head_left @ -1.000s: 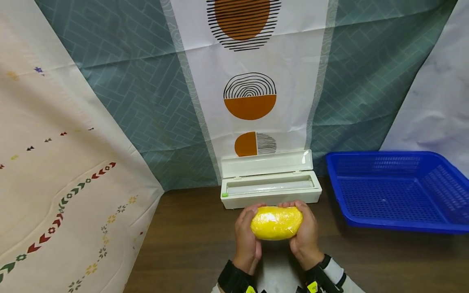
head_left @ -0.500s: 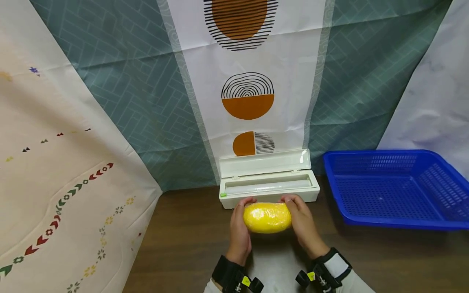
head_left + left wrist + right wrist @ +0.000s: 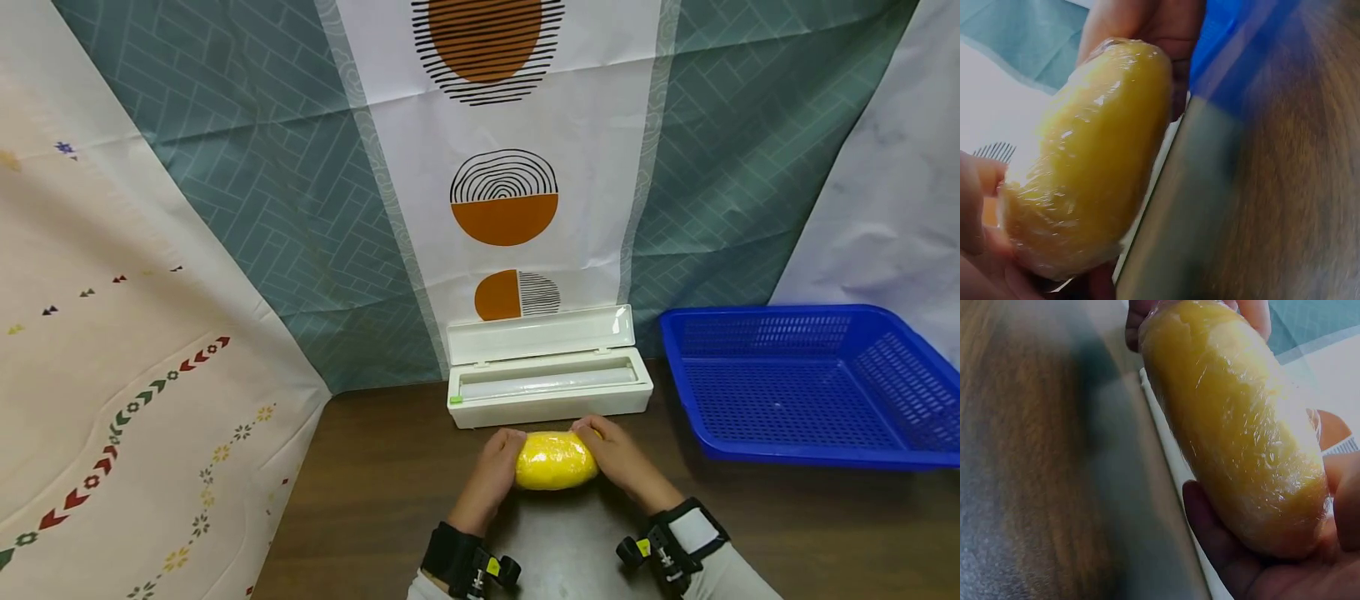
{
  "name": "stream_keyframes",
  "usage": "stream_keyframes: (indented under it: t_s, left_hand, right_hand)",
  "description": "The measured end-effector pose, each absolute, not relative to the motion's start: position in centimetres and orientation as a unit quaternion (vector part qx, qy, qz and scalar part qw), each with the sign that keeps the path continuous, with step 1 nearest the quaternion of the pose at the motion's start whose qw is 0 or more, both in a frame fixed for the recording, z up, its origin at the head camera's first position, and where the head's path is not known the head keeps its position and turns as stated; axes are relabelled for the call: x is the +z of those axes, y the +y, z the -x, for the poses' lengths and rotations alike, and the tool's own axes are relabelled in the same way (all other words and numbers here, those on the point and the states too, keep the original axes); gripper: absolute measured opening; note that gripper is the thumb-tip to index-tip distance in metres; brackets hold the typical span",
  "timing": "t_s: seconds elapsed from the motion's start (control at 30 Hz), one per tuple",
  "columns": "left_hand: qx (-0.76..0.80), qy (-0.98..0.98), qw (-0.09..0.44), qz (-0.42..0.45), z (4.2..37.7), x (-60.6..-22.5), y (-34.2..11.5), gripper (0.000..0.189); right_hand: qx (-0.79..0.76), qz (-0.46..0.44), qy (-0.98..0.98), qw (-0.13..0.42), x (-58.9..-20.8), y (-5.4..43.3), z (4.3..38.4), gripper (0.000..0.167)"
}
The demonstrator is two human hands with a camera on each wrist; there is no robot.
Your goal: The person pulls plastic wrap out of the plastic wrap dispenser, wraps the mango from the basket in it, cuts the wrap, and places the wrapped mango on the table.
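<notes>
A smooth yellow oblong thing (image 3: 556,461), snugly covered in shiny cling film, is held between both hands over the table; its kind is not clear. My left hand (image 3: 498,460) grips its left end, and my right hand (image 3: 609,450) has hold of the right end. Close up in the left wrist view, the wrapped yellow thing (image 3: 1094,150) shows creases in the film at its ends. From the right wrist view, fingers (image 3: 1219,540) curl beneath its near end. Just behind the hands stands a white cling film dispenser (image 3: 551,408), lid raised, with a roll of film (image 3: 547,383) inside.
To the right, a blue plastic basket (image 3: 810,457) sits on the brown wooden table (image 3: 360,500). Patterned cloth (image 3: 300,208) hangs behind the table, and a pale printed cloth (image 3: 150,350) covers the left side. The dispenser has a small green slider (image 3: 456,400).
The hands rose slightly toward the dispenser, then came down again with the wrapped yellow thing. Both forearms have spread outward, and the fingers now sit at its ends with the thumbs on top.
</notes>
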State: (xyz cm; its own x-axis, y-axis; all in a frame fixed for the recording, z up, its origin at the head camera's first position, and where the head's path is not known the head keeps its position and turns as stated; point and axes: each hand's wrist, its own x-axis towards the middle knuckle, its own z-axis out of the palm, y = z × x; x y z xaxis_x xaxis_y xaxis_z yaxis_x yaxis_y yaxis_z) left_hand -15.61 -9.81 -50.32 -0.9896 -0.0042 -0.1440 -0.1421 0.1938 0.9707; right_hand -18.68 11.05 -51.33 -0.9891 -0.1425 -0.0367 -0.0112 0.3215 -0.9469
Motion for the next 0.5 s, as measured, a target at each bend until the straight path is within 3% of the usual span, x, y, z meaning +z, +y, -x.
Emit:
stream_keyframes:
  t_s: [0.5]
  left_hand:
    - [0.462, 0.884, 0.072, -0.001, 15.10, -50.58, -10.06, 0.042]
  right_hand:
    - [-0.492, 0.094, 0.862, 0.072, -52.05, 11.98, 17.86, 0.018]
